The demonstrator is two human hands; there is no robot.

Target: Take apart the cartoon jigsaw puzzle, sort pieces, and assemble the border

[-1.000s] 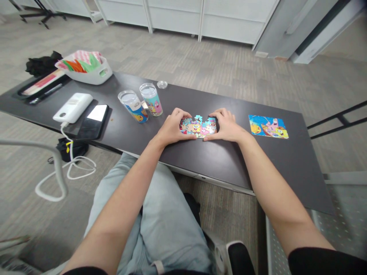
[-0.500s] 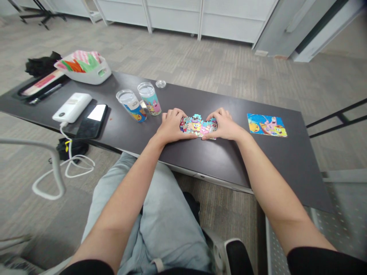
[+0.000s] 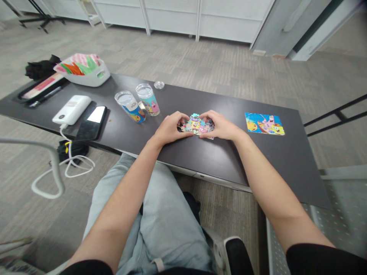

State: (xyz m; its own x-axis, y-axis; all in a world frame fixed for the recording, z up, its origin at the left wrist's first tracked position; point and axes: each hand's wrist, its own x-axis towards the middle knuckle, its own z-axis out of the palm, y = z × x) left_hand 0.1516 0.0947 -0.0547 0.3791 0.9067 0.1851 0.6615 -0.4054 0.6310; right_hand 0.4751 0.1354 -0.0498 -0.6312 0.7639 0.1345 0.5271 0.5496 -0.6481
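Note:
A small pile of colourful cartoon puzzle pieces (image 3: 196, 125) lies on the dark table (image 3: 200, 160) in front of me. My left hand (image 3: 169, 129) cups the pile from the left, fingers curled against the pieces. My right hand (image 3: 219, 126) cups it from the right in the same way. The pieces are bunched and partly lifted between my fingers. A finished cartoon picture card (image 3: 264, 123) lies flat to the right of my right hand.
Two clear cartoon cups (image 3: 148, 99) stand left of the pile, a small round lid (image 3: 159, 84) behind them. Further left are a phone (image 3: 91, 123), a white power bank (image 3: 72, 109) with cable, a white basket (image 3: 86, 70) and a dark tray (image 3: 37, 89).
My hands have moved closer together, squeezing the flat joined puzzle into a crumpled heap of pieces. The camera view shifted slightly.

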